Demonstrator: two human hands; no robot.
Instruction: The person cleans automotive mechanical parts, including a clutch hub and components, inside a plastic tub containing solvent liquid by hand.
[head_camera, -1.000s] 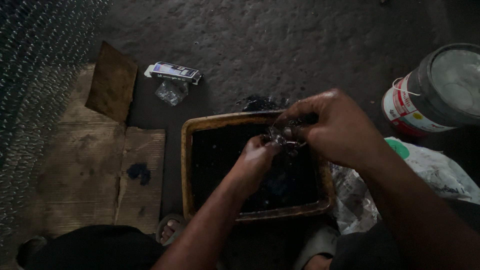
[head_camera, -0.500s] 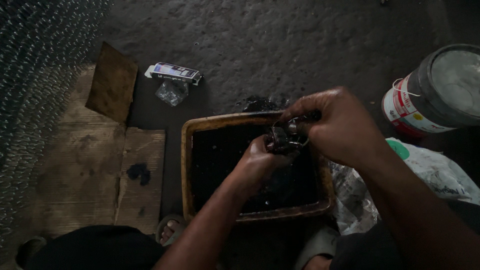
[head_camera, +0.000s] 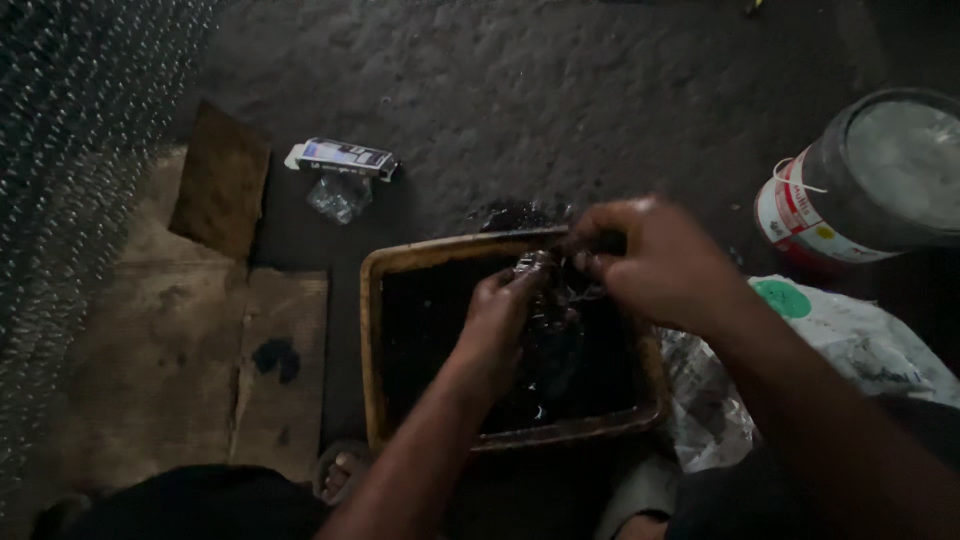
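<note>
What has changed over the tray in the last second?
The left hand has turned and risen a little, so the small oily metal part now sits by its fingertips, close under the right hand. Both hands still hold the part over the dark liquid in the tray. The bucket, the small box and the cardboard lie as before; only the camera shifted slightly.

Small oily part blurred, half hidden between both hands.
</note>
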